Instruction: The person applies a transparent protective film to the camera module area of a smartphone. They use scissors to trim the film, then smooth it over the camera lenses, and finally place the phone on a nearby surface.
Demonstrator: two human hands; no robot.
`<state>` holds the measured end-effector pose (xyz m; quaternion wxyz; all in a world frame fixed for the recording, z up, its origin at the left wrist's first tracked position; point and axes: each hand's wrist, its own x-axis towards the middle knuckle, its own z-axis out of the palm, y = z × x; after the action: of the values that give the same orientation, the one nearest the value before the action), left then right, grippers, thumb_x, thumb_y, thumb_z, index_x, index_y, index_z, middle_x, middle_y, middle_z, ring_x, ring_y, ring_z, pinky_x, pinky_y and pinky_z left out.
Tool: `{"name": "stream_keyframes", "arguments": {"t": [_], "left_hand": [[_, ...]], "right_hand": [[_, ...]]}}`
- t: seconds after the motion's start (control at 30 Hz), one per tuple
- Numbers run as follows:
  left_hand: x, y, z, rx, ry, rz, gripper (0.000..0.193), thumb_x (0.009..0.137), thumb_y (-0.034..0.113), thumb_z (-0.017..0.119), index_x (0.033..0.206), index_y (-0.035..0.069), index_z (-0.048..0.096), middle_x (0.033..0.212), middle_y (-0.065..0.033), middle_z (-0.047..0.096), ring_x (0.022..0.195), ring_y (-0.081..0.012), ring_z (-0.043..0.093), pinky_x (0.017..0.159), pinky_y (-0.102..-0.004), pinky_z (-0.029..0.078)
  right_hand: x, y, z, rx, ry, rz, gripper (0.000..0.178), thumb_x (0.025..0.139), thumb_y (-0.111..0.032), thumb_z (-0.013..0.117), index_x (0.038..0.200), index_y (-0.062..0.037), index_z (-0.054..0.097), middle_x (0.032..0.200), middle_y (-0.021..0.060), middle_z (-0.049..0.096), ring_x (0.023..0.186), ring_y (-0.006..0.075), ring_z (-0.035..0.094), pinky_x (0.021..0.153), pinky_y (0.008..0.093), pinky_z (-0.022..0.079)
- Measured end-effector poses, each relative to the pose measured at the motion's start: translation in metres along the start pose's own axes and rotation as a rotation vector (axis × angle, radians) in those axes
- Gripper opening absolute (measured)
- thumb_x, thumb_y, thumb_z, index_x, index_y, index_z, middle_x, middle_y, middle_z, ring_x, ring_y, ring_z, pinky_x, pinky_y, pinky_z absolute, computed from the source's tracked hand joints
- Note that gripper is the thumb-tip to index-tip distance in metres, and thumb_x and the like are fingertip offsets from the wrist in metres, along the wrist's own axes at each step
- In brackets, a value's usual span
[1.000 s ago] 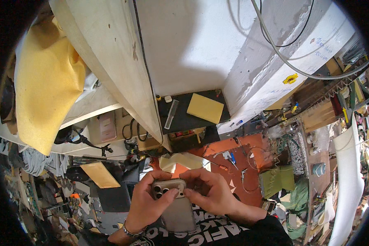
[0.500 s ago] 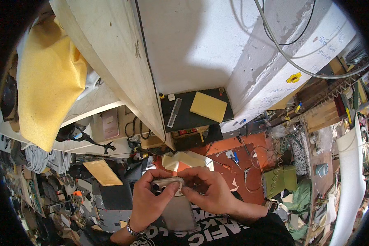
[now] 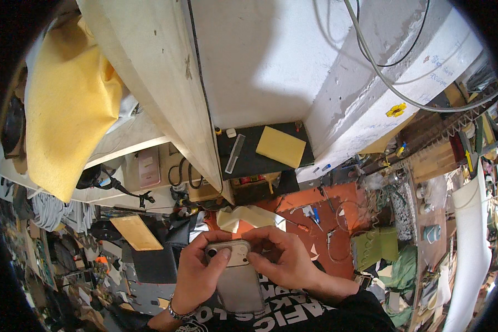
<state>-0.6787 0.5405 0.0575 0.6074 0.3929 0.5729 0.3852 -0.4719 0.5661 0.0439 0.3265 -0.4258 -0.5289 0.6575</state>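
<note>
In front of my chest I hold a smartphone (image 3: pixel 239 288) with a translucent greyish back and a paler camera area at the top. Round dark lenses show beside my left thumb. My left hand (image 3: pixel 200 272) grips the phone's upper left side, its thumb laid on the camera area and its fingers curled behind the top edge. At the upper right corner, my right hand (image 3: pixel 285 259) pinches the phone with thumb and bent fingers. The fingertips behind the phone are hidden.
Beyond my hands, an orange-red worktop (image 3: pixel 337 221) carries tools and scraps. A black shelf (image 3: pixel 249 157) holds a yellow pad (image 3: pixel 280 146) and a metal ruler (image 3: pixel 235 154). Yellow sheet material (image 3: pixel 72 110) hangs at left. A white roll (image 3: pixel 470 243) stands at right.
My left thumb has slid left and down across the camera area, so more of it shows. My right hand keeps its hold on the corner. The view has shifted slightly.
</note>
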Motion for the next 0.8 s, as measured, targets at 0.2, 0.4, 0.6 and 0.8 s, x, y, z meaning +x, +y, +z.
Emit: {"name": "stream_keyframes", "arguments": {"t": [0.2,0.4,0.6,0.8], "left_hand": [[-0.003,0.001,-0.002,-0.015,-0.021,0.001,0.031,0.097,0.009,0.063,0.125,-0.004,0.061,0.1,-0.0043,0.068,0.088,-0.0069,0.059,0.078,-0.0237,0.048],[-0.005,0.003,-0.004,0.085,-0.058,-0.012,0.03,0.095,0.006,0.06,0.124,-0.002,0.063,0.108,-0.0047,0.067,0.093,-0.0093,0.061,0.083,-0.0255,0.05],[-0.003,0.003,-0.005,0.106,-0.082,0.045,0.03,0.096,0.006,0.062,0.126,-0.001,0.064,0.104,-0.0024,0.067,0.09,-0.0062,0.059,0.08,-0.0233,0.048],[0.005,0.008,-0.003,0.113,-0.052,0.035,0.031,0.096,0.013,0.067,0.125,0.002,0.066,0.09,0.0024,0.066,0.077,-0.002,0.054,0.067,-0.0205,0.044]], "right_hand": [[0.0,0.004,0.003,-0.072,0.023,-0.069,0.039,0.091,-0.005,0.074,0.127,0.002,0.062,0.108,0.0093,0.068,0.094,0.0105,0.066,0.078,0.0265,0.056],[0.0,0.008,0.011,-0.151,0.129,-0.05,0.033,0.091,-0.008,0.077,0.12,0.0016,0.062,0.099,0.0066,0.068,0.083,0.009,0.065,0.071,0.0251,0.054],[0.003,0.015,0.01,0.085,0.139,0.036,0.028,0.094,-0.006,0.074,0.118,0.0002,0.061,0.1,0.0031,0.066,0.084,0.0059,0.061,0.072,0.0223,0.05],[0.01,0.02,0.003,0.166,0.143,0.068,0.024,0.096,-0.007,0.072,0.116,-0.0011,0.061,0.1,0.003,0.067,0.087,0.0067,0.062,0.075,0.0235,0.051]]}}
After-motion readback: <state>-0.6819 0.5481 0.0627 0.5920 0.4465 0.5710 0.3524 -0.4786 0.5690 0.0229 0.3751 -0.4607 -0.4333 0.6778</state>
